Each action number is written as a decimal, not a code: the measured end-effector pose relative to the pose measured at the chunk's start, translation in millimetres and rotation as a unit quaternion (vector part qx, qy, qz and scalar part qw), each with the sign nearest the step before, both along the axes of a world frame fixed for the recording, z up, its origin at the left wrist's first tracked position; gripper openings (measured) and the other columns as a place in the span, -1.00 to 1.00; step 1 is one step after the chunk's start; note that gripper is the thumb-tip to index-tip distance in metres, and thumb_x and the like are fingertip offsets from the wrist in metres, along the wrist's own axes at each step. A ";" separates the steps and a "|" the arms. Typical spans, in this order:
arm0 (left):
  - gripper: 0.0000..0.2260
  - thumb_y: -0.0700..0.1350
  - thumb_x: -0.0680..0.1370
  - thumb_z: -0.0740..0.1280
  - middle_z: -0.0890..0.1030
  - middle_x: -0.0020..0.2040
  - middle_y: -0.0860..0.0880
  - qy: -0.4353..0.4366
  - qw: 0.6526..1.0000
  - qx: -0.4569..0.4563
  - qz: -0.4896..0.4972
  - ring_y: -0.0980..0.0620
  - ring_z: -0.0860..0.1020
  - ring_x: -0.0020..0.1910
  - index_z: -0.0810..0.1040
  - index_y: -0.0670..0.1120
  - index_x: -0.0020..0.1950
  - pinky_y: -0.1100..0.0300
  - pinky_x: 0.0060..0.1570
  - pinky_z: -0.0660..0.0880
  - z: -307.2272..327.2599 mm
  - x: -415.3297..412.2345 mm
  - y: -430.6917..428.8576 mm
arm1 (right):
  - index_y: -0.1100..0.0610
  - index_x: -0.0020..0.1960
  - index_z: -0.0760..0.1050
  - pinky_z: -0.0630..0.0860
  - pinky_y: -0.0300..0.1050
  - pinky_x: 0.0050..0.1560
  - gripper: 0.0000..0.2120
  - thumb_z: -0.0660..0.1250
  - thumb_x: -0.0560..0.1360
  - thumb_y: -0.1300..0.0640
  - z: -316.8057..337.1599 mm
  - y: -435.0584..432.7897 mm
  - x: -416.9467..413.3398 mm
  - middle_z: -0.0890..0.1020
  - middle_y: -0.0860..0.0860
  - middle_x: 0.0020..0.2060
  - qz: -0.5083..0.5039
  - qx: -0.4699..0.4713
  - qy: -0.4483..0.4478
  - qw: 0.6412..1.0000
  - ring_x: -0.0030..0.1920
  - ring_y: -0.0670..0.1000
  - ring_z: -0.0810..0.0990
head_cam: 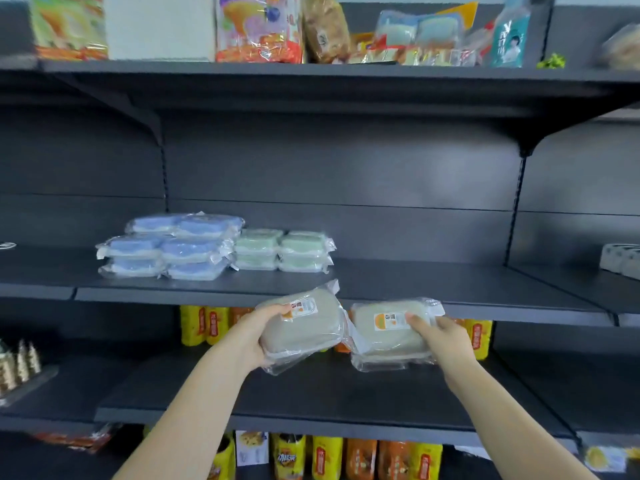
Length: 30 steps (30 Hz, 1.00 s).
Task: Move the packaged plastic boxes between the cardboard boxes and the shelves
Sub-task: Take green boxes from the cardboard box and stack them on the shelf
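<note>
My left hand (254, 336) grips a beige packaged plastic box (303, 327) by its left end, tilted, just below the front edge of the middle shelf (433, 289). My right hand (441, 336) holds a second beige packaged box (384, 332) by its right side, thumb on the label. The two packs touch at their wrappers. On the middle shelf lie stacked blue packaged boxes (169, 247) at the left and green packaged boxes (282, 251) beside them. No cardboard box is in view.
The dark metal shelf unit fills the view. Snack bags (259, 29) stand on the top shelf. Yellow and orange packs (204, 323) sit behind my hands on the lower shelf, with more on the bottom one. White rolls (621, 259) lie at far right.
</note>
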<state>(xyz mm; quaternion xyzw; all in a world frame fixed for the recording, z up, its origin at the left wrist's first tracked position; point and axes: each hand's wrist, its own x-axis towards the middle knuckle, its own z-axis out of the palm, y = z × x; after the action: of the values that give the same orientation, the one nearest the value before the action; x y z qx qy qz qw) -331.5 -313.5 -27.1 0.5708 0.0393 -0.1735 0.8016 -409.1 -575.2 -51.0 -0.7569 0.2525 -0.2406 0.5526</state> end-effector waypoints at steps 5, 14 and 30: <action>-0.64 -0.17 0.38 0.49 0.56 0.13 -0.21 -0.010 1.000 0.021 -0.011 -0.26 0.56 0.11 0.51 -0.10 0.15 -0.29 0.08 0.49 14.8 48.6 -16.4 | 0.25 0.35 0.40 0.41 0.02 0.20 -0.36 0.37 0.45 -0.15 14.0 -19.7 49.4 0.52 0.15 0.23 -0.004 -0.025 -0.009 1.000 0.20 0.16 0.48; -0.54 -0.03 0.39 0.51 0.61 0.07 -0.15 -0.111 0.992 0.050 0.029 -0.14 0.60 0.01 0.48 -0.14 0.21 -0.06 -0.07 0.58 40.5 153.9 -90.0 | 0.28 0.10 0.54 0.43 -0.01 -0.02 -0.48 0.38 0.43 -0.17 43.3 -95.6 147.0 0.59 0.17 0.01 -0.031 -0.054 -0.001 0.998 0.01 0.17 0.52; -0.50 0.13 0.54 0.29 0.50 0.28 -0.10 -0.247 0.888 0.385 0.037 -0.13 0.50 0.22 0.40 -0.14 0.37 0.13 0.18 0.43 34.8 301.9 -247.2 | 0.32 -0.15 0.52 0.37 -0.07 -0.13 -0.50 0.32 0.47 -0.18 27.4 -217.2 276.9 0.52 0.14 -0.25 -0.086 -0.101 0.054 0.990 -0.13 0.18 0.49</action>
<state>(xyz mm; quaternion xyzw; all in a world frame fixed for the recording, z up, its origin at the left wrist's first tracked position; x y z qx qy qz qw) -29.7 -560.7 7.6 0.8573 -0.0747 0.0317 0.5083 -132.2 -792.3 -23.6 -0.7962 0.3200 -0.2704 0.4366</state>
